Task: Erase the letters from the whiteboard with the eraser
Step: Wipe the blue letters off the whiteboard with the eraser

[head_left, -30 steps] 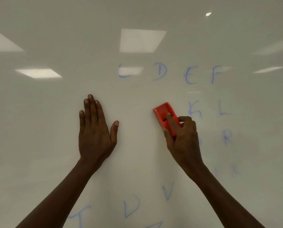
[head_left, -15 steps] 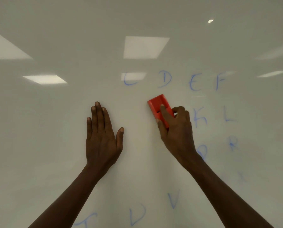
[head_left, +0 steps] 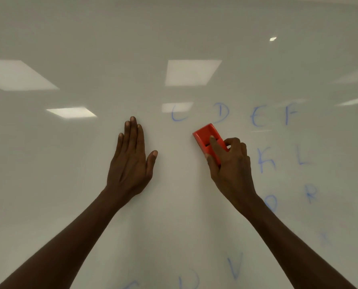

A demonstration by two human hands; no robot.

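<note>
A glossy whiteboard [head_left: 69, 184] fills the view. Faint blue letters remain on it: C [head_left: 179, 114], D [head_left: 221, 113], E [head_left: 257, 117] and F [head_left: 290, 113] in a top row, K [head_left: 265, 159] and L [head_left: 302, 155] below, and more lower down. My right hand [head_left: 231, 167] grips a red eraser [head_left: 207, 138] pressed on the board, its top end just under the D. My left hand [head_left: 132, 161] lies flat on the board with fingers straight, left of the eraser, holding nothing.
Ceiling lights reflect as bright patches in the board [head_left: 191, 73]. Fainter letters R [head_left: 311, 192], V [head_left: 235, 268] and U [head_left: 188, 281] sit at the lower right and bottom, and the stretch of board left of my left hand bears no writing.
The eraser in my right hand has slid up the board, from level with the K to just under the D. My left hand stays flat on the board.
</note>
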